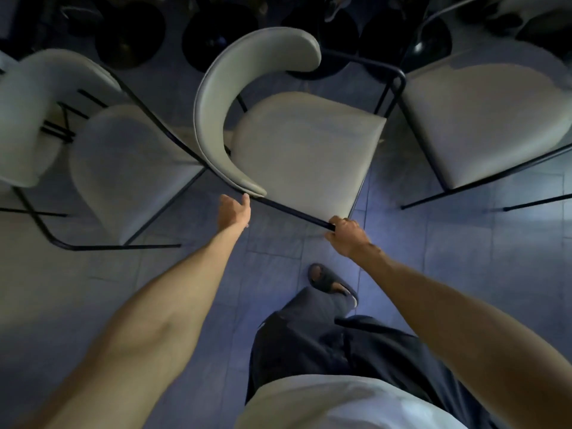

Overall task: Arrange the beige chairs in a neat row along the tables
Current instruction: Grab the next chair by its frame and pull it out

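A pale shirt (pixel 325 404) is worn over loose dark trousers (pixel 309 345). A dark slide sandal (pixel 325 280) is worn on the one foot that is seen. The arms are left uncovered down to the left hand (pixel 233 210) and the right hand (pixel 346 235).

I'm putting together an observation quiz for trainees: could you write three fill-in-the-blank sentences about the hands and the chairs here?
1. The right hand grips the dark frame rail of the ____ chair.
2. The left hand, by the tip of the backrest, is ____ and holds nothing.
3. In the picture, that curved backrest lies on the ____ side of the seat.

Missing words: middle; open; left.
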